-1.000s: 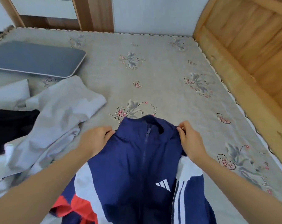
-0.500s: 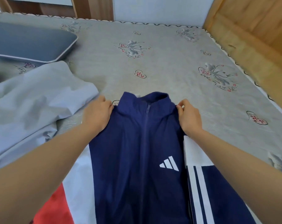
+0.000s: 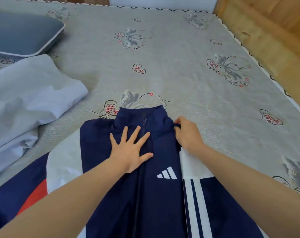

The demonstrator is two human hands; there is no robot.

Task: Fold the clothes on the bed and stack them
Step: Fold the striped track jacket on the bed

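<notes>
Head view: my left hand (image 3: 131,152) presses flat on the blue jacket (image 3: 156,194), right hand (image 3: 187,134) pinches its shoulder. No folds yet; nothing stacked.

jacket (image 3: 159,194) hem cut off below; right hand (image 3: 187,134) fingertips seemingly tucked under.

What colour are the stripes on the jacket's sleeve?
White stripes on the navy jacket, seen in the head view.

The left hand (image 3: 131,152) lay flat, fingers spread, on the jacket (image 3: 156,194); the right hand (image 3: 187,133) pinched its shoulder.
</notes>
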